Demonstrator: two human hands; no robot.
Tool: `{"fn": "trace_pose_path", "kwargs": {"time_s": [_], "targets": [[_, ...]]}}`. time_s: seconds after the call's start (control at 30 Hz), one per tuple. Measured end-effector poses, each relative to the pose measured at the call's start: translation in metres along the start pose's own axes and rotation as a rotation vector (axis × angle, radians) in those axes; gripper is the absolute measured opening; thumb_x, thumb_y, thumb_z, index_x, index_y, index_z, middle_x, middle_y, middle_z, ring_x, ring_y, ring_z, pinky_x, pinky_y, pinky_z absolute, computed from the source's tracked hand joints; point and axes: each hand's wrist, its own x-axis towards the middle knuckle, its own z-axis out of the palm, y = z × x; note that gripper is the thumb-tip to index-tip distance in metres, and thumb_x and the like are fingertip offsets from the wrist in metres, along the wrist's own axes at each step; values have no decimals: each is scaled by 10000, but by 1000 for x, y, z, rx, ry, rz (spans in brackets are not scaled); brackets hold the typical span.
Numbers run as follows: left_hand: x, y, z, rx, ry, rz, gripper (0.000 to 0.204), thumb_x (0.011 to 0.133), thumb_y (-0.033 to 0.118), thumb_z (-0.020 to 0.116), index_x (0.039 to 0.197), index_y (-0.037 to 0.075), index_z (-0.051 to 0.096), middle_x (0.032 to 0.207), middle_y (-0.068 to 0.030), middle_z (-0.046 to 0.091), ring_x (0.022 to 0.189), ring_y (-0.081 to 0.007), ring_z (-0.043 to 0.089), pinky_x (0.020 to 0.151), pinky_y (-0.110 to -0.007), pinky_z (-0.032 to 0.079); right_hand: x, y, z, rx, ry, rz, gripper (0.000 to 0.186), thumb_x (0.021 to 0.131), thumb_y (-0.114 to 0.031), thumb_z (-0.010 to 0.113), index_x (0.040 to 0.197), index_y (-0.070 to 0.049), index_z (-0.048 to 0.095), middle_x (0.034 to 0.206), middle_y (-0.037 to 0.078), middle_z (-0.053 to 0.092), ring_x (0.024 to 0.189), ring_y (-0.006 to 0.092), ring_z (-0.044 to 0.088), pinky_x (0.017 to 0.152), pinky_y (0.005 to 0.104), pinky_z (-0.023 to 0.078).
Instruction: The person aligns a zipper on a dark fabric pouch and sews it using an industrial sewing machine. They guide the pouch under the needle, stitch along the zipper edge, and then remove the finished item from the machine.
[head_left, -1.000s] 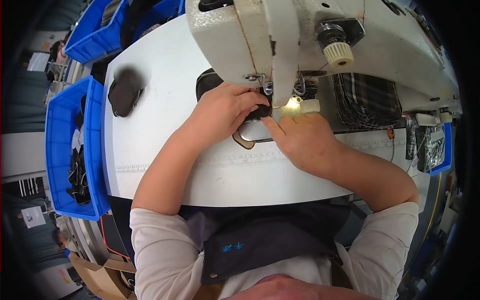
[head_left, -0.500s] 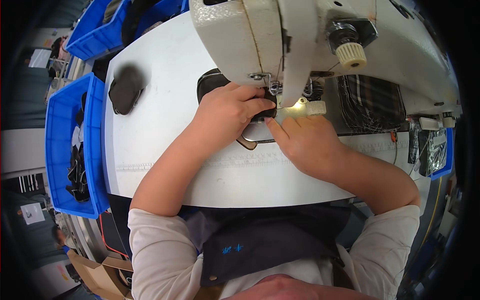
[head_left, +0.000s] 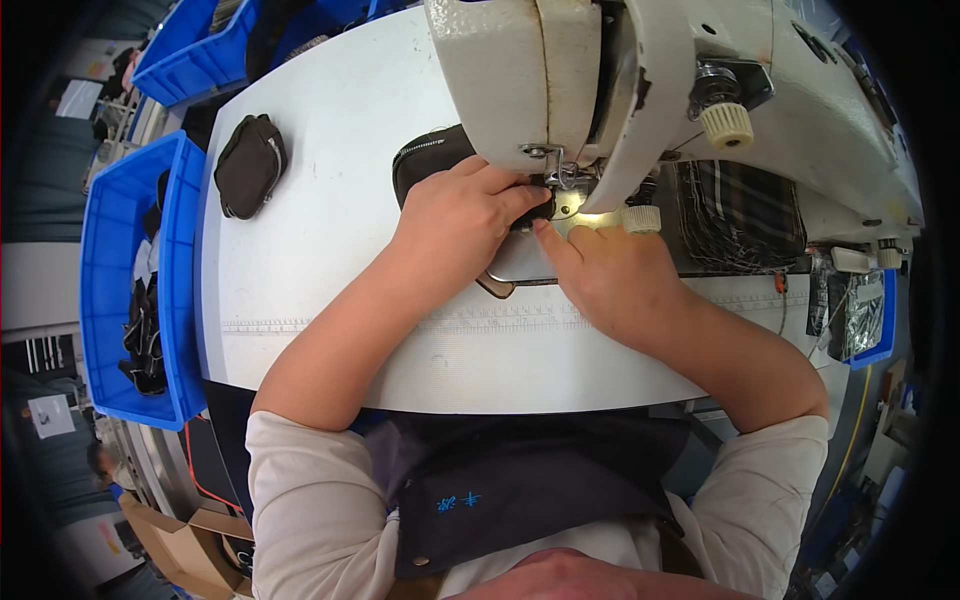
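Under the needle area of a white sewing machine (head_left: 515, 80) lies a black zippered pouch (head_left: 425, 160), its far left part showing a silvery zipper. My left hand (head_left: 462, 222) rests over the pouch with fingers bent, gripping it and pressing its edge close to the presser foot. From the other side my right hand (head_left: 620, 278) has its thumb and finger at the same small dark edge, the other fingers curled under. The fingertips and the seam are partly hidden by each other and by the machine. A lamp lights the metal plate there.
Another dark zippered pouch (head_left: 250, 167) lies on the white table (head_left: 330, 250) at left. A stack of dark striped fabric pieces (head_left: 740, 215) sits right of the needle. Blue bins (head_left: 185, 300) with dark scraps stand along the left; a smaller blue bin (head_left: 875, 345) is at right.
The view has shifted slightly, so the machine stands a little farther right in it. Both hands keep nearly the same place on the pouch. The pouch at left now looks sharp instead of blurred.
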Motion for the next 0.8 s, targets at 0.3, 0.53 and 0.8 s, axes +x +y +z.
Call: {"fn": "trace_pose_path", "kwargs": {"time_s": [0.3, 0.53, 0.8], "targets": [[4, -19, 5, -347, -29, -132, 183, 879, 166, 787, 1057, 151, 825, 1062, -24, 773, 962, -253, 710, 836, -350, 581, 1, 2, -2, 5, -2, 14, 481, 785, -109, 704, 1254, 0, 706, 757, 8, 605, 633, 166, 627, 535, 326, 470], [4, -21, 10, -376, 8, -133, 160, 860, 173, 798, 1015, 158, 834, 1011, -17, 777, 958, -237, 712, 820, -348, 580, 1, 1, -2, 8, -26, 29, 516, 768, -121, 725, 1270, -4, 700, 774, 14, 616, 641, 166, 634, 542, 329, 476], [4, -18, 7, -289, 40, -85, 134, 868, 177, 784, 996, 159, 820, 1055, 26, 764, 940, -214, 716, 766, -342, 580, 3, 1, 7, -55, 40, 85, 378, 811, -136, 756, 1188, -158, 762, 727, -33, 593, 605, 161, 622, 479, 318, 508]]}}
